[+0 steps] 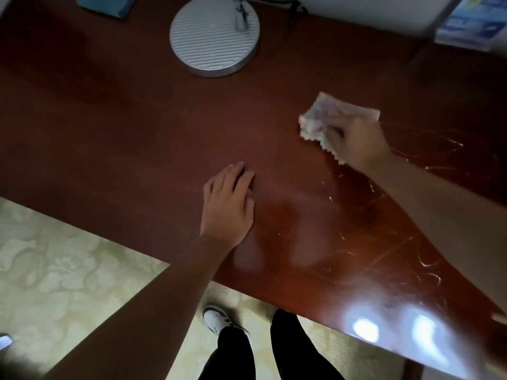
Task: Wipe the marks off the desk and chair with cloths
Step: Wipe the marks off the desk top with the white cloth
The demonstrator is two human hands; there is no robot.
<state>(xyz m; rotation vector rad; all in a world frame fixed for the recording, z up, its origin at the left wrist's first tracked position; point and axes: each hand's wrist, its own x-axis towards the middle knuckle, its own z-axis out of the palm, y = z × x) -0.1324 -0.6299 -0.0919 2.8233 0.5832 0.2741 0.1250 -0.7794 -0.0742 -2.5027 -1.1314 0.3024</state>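
Observation:
The dark reddish-brown desk point(123, 138) fills most of the view. My right hand point(356, 144) presses a crumpled pale cloth point(321, 116) onto the desk at the right. Pale scratchy marks point(397, 250) streak the glossy surface below and to the right of that hand. My left hand point(229, 204) lies flat on the desk near its front edge, fingers together, holding nothing. No chair is in view.
A round grey lamp base point(214, 37) stands at the back centre. A teal object point(107, 4) sits at the back left and a stack of blue-white booklets point(466, 26) at the back right. Patterned floor point(55, 270) and my legs and a white shoe point(216, 319) show below the desk edge.

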